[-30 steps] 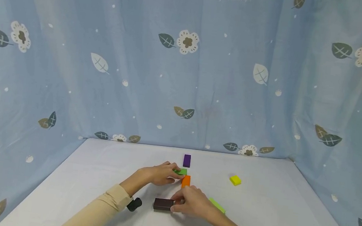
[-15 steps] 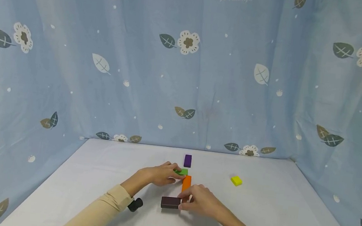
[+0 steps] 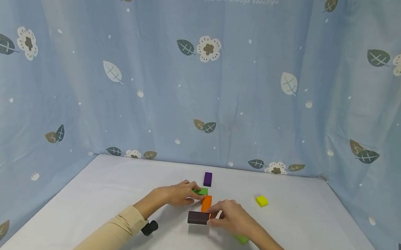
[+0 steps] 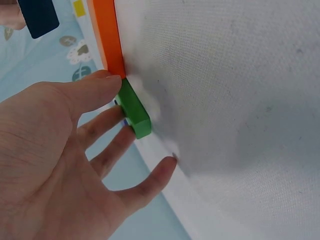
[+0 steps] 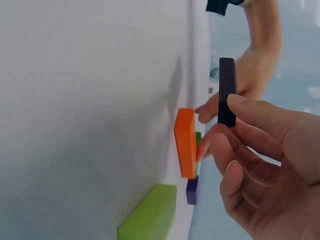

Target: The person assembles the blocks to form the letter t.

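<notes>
My left hand (image 3: 177,193) pinches a small green block (image 4: 134,109) between its thumb and fingers, one finger standing apart. Against that block's near end lies an orange block (image 3: 206,203), lengthwise toward me; the left thumb is right at their joint. My right hand (image 3: 231,217) holds a dark brown rectangular block (image 3: 198,218) by its right end, thumb against one face and fingertips behind. In the right wrist view the dark block (image 5: 227,82) is raised over the table, and it overlaps the orange block's near end in the head view.
A purple block (image 3: 208,179) lies beyond the green one. To the right is a yellow block (image 3: 261,201). Partly hidden under my right forearm is a light green block (image 3: 242,239). A patterned blue curtain (image 3: 242,84) surrounds the white table (image 3: 298,243).
My right hand has carried the dark brown block rightward and farther from me, up to the orange block's near end. My left hand has stayed at the green block.
</notes>
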{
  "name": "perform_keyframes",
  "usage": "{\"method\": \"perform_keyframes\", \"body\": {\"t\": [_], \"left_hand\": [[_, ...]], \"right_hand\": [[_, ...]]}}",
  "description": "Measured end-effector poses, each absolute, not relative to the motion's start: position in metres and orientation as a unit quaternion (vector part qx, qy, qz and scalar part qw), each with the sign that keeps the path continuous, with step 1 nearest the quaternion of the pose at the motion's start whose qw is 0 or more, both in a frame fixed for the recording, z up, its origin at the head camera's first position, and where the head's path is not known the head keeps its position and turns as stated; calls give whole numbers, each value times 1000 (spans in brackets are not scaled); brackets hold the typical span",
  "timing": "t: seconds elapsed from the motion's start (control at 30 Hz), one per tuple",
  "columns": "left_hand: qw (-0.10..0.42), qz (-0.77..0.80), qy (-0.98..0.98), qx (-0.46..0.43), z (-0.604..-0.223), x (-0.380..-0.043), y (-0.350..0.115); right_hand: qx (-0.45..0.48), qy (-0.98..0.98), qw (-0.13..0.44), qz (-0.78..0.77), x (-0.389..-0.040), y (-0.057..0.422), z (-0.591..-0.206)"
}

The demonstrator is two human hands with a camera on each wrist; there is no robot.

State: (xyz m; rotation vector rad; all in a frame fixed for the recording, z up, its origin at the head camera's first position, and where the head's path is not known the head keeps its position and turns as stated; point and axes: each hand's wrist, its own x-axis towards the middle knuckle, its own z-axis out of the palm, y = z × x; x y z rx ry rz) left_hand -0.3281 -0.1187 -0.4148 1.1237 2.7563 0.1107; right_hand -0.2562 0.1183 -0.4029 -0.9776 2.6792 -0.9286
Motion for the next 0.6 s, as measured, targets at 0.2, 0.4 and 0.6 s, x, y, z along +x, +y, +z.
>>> {"method": "perform_keyframes", "body": {"t": [0.2,0.4,0.6], "left_hand": [[81,29,923,374,-415,-328,-119],[84,28,927,365,-415,-327,-119],[87,25,930,356,-417,-326,-119]], "right_hand": [[-306,901,56,-301,-257,127,-398],[-292,903,54,-309,-260,138,-391],[-302,898,42,-318,-266,153,-387]]}}
